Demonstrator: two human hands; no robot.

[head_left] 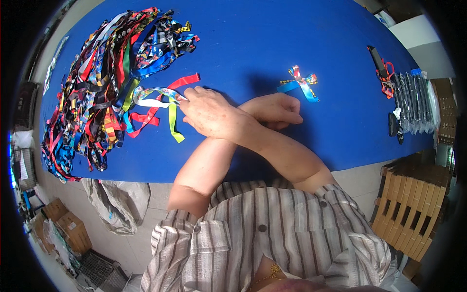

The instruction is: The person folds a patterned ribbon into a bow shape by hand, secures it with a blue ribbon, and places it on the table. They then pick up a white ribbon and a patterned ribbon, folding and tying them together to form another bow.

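My forearms cross over the blue table. My right hand, on the picture's left, pinches the end of a light, patterned ribbon that curves back toward a heap. Beside its fingertips lie a red ribbon and a yellow-green ribbon. The large heap of mixed coloured ribbons covers the table's left part. My left hand comes out under the right wrist and is curled into a fist, with nothing showing from it. Just beyond it lies a small bunch of crossed short ribbons, blue and patterned.
At the table's right end lie clear-wrapped dark strips, red-handled scissors and a small black object. Stacked brown cardboard stands at the lower right. A pale sack hangs below the front edge; cardboard boxes sit at the lower left.
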